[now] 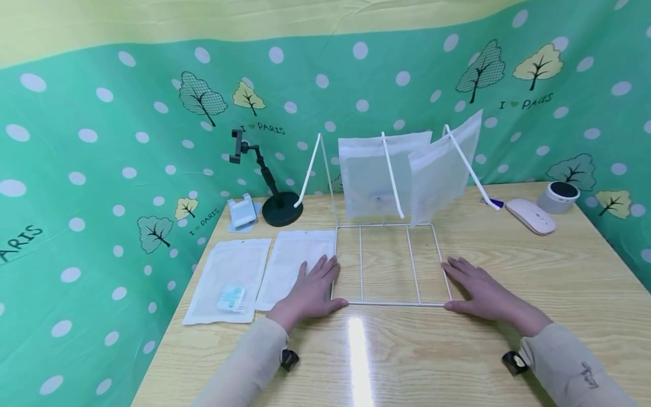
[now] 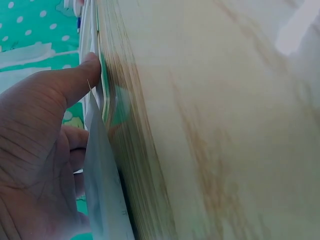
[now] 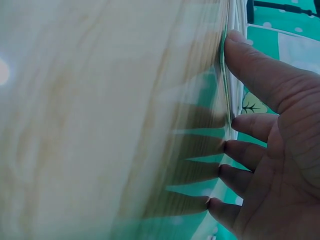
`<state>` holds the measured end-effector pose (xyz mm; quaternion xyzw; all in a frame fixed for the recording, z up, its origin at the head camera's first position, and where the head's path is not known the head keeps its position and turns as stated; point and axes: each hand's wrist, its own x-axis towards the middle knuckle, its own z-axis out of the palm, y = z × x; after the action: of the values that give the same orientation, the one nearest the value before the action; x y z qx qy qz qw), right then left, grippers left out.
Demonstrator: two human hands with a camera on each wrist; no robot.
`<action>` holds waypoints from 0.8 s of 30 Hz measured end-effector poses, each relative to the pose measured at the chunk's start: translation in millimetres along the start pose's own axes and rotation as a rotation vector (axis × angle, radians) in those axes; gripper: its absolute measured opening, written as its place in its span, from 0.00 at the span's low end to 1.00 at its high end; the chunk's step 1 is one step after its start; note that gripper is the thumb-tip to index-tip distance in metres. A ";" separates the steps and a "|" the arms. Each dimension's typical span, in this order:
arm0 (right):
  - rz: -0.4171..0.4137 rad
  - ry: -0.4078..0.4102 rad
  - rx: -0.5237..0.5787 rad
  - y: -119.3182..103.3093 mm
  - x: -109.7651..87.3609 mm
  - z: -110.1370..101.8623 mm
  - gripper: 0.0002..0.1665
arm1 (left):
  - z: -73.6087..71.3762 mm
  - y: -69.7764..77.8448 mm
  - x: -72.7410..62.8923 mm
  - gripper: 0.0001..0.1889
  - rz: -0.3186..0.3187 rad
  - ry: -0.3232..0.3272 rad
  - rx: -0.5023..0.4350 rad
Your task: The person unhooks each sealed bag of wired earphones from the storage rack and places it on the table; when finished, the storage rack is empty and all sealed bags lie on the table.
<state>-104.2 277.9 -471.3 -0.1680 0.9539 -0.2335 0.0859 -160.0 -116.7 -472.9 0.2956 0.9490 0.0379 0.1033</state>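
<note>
A white wire rack [image 1: 391, 304] lies with its rectangular base flat on the table, and slanted white arms rise at its back. My left hand [image 1: 315, 291] rests at the rack's front left corner, fingers spread along the side and thumb by the front bar. At the front right corner my right hand [image 1: 480, 294] touches the frame with extended fingers. One white pouch [image 1: 366, 175] hangs from the middle arm, another pouch [image 1: 447, 169] from the right arm; the left arm [image 1: 309, 169] is bare. In the right wrist view, the fingertips [image 3: 226, 146] meet the tabletop.
Left of the rack lie two flat white pouches, the outer pouch [image 1: 229, 254] with a small blue-and-white packet [image 1: 231, 298] showing. Behind them stand a black phone holder [image 1: 282, 209] and a light blue stand [image 1: 243, 213]. A mouse [image 1: 531, 216] and white cylinder [image 1: 558, 198] sit back right.
</note>
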 end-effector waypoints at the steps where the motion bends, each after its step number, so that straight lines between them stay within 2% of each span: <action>1: 0.000 -0.001 0.000 -0.1 0.0 -1.0 0.54 | 0.3 0.3 0.3 0.47 -0.002 0.000 -0.002; 5: 0.011 -0.019 0.022 0.9 1.8 -8.5 0.52 | 0.5 1.8 1.1 0.48 -0.013 0.000 -0.008; 8: 0.023 -0.008 0.087 3.4 7.7 -19.2 0.47 | -0.3 2.9 1.3 0.48 -0.022 0.003 -0.018; 11: 0.045 0.067 0.164 7.9 17.2 -34.1 0.42 | -1.3 3.9 1.4 0.48 -0.029 0.004 -0.037; 13: 0.076 0.156 0.209 11.7 24.7 -45.0 0.39 | -1.8 4.4 1.6 0.48 -0.034 0.002 -0.051; 18: 0.146 0.356 0.402 19.0 50.8 -77.2 0.43 | -2.7 5.2 2.8 0.49 -0.055 -0.007 -0.071; 21: 0.130 0.397 0.548 22.2 69.3 -95.2 0.48 | -3.4 5.2 2.5 0.49 -0.070 -0.009 -0.085; 24: 0.110 0.388 0.623 26.4 82.3 -109.2 0.52 | -3.6 5.4 3.1 0.50 -0.074 -0.010 -0.098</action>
<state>-214.6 315.7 -395.2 -0.0349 0.8431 -0.5353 -0.0371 -160.3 -110.5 -469.2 0.2549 0.9558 0.0788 0.1238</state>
